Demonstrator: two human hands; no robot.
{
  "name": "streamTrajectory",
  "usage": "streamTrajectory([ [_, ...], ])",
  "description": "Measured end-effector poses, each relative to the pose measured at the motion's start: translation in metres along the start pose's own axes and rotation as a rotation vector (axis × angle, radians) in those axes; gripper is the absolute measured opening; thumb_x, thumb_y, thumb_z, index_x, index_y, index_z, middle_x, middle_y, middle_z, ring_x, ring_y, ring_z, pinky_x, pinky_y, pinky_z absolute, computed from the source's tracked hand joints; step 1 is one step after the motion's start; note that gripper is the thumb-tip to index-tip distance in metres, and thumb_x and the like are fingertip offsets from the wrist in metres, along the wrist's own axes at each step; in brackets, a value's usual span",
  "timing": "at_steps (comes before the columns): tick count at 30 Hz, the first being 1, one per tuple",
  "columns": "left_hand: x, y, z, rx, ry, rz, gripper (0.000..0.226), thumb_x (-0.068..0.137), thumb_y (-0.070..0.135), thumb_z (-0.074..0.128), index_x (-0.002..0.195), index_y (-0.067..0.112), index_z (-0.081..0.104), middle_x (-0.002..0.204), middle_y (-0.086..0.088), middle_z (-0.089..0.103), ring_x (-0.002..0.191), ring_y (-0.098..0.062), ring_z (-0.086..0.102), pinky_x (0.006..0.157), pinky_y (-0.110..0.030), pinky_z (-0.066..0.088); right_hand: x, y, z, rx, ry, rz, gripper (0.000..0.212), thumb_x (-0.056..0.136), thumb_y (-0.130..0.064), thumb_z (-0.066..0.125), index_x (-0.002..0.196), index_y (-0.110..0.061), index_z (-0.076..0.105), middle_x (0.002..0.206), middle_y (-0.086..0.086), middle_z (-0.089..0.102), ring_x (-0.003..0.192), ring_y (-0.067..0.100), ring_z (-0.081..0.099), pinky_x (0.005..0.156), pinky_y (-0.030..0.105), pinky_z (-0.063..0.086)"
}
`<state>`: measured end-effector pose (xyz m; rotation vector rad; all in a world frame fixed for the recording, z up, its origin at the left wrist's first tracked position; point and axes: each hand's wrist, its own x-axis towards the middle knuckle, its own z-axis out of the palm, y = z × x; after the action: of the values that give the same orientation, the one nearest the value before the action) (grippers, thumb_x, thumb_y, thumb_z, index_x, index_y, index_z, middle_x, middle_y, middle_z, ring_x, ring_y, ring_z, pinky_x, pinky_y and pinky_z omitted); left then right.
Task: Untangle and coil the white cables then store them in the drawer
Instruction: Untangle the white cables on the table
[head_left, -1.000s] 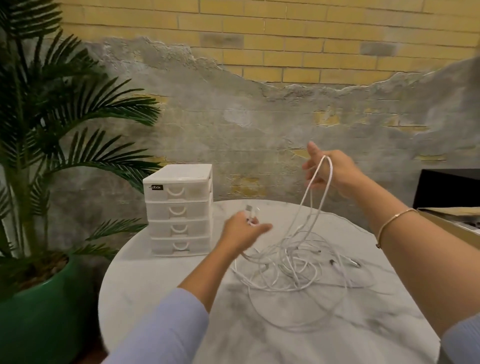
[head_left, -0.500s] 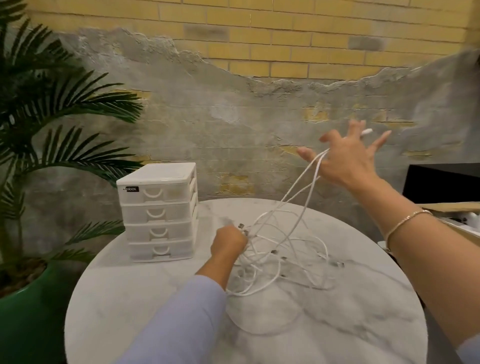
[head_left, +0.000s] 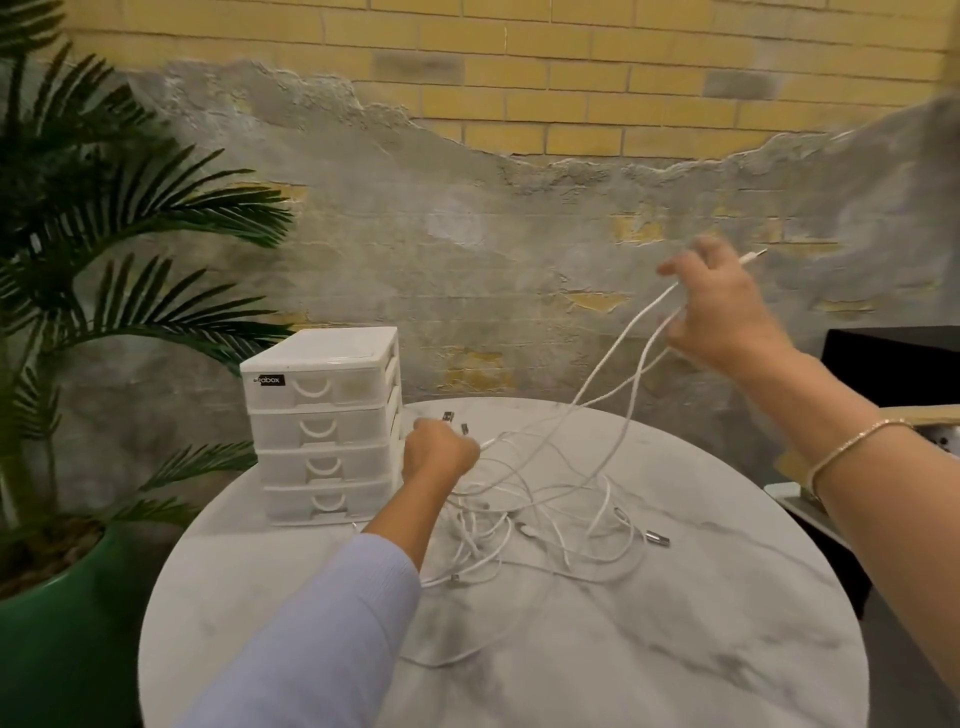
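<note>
1. I judge the job to be at its early stage: the white cables (head_left: 524, 514) lie in one loose tangle on the round marble tabletop (head_left: 623, 649), with several plug ends scattered through the heap, and I see no finished coil anywhere.
2. The drawer unit (head_left: 324, 431) stands at the far left of the tabletop, just beside my left hand, with all four drawers pushed in, so nothing is stored yet. Separating, coiling, opening a drawer and stowing are all left to do.
3. My left hand (head_left: 439, 454) sits low over the tabletop in a fist, gripping cable near two plug ends that stick out above the knuckles.
4. My right hand (head_left: 719, 306) is raised high to the right, well apart from the left one, fingers curled round strands that run down into the tangle; one plug tip pokes out past the fingers. It is blurred, so I cannot count the strands it holds.
</note>
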<state>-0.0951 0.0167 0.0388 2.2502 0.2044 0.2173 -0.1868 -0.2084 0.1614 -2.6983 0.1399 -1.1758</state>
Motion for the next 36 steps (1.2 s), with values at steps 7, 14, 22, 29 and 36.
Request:
streamTrajectory([
  [7, -0.028, 0.031, 0.009, -0.147, -0.258, 0.388, 0.034, 0.081, 0.018, 0.067, 0.113, 0.01, 0.06, 0.107, -0.009, 0.064, 0.096, -0.024, 0.06, 0.079, -0.028, 0.047, -0.004, -0.032, -0.017, 0.168, 0.022, -0.017, 0.035, 0.09, -0.041, 0.057, 0.092, -0.009, 0.07, 0.083, 0.004, 0.059, 0.082, 0.017, 0.049, 0.069, 0.023, 0.028],
  [14, -0.016, 0.019, 0.027, 0.048, -0.233, 0.399, 0.032, 0.089, 0.032, 0.061, 0.11, 0.008, 0.065, 0.111, -0.01, 0.066, 0.105, -0.025, 0.059, 0.083, -0.03, 0.046, -0.018, -0.029, -0.016, 0.403, -0.256, 0.064, 0.032, 0.082, -0.045, 0.065, 0.075, -0.014, 0.07, 0.084, 0.01, 0.072, 0.088, 0.027, 0.067, 0.087, 0.042, 0.053],
  [22, -0.005, 0.018, 0.042, 0.199, -0.235, 0.436, 0.023, 0.09, 0.033, 0.059, 0.091, 0.012, 0.069, 0.098, -0.008, 0.068, 0.095, -0.025, 0.061, 0.069, -0.031, 0.045, -0.032, -0.006, -0.015, 0.138, -0.98, 0.17, 0.021, 0.09, -0.003, 0.056, 0.1, -0.02, 0.064, 0.095, -0.001, 0.07, 0.088, 0.02, 0.071, 0.083, 0.034, 0.046],
  [29, -0.009, 0.046, 0.029, 0.153, -0.282, 0.534, 0.017, 0.086, 0.029, 0.06, 0.073, 0.018, 0.062, 0.084, -0.002, 0.059, 0.081, -0.02, 0.054, 0.066, -0.033, 0.043, -0.029, -0.023, 0.0, -0.116, -1.163, 0.173, 0.077, 0.083, -0.009, 0.062, 0.148, -0.03, 0.025, 0.138, 0.006, 0.045, 0.062, 0.014, 0.064, 0.091, 0.04, 0.051],
  [36, -0.025, 0.059, 0.008, -0.117, -0.415, 0.607, 0.028, 0.08, 0.029, 0.073, 0.088, 0.002, 0.071, 0.075, -0.004, 0.06, 0.066, -0.013, 0.048, 0.059, -0.025, 0.037, -0.027, -0.032, 0.045, -0.007, -0.894, 0.01, 0.023, 0.09, -0.026, 0.058, 0.103, -0.009, 0.068, 0.105, 0.012, 0.068, 0.067, 0.017, 0.055, 0.064, 0.027, 0.046],
])
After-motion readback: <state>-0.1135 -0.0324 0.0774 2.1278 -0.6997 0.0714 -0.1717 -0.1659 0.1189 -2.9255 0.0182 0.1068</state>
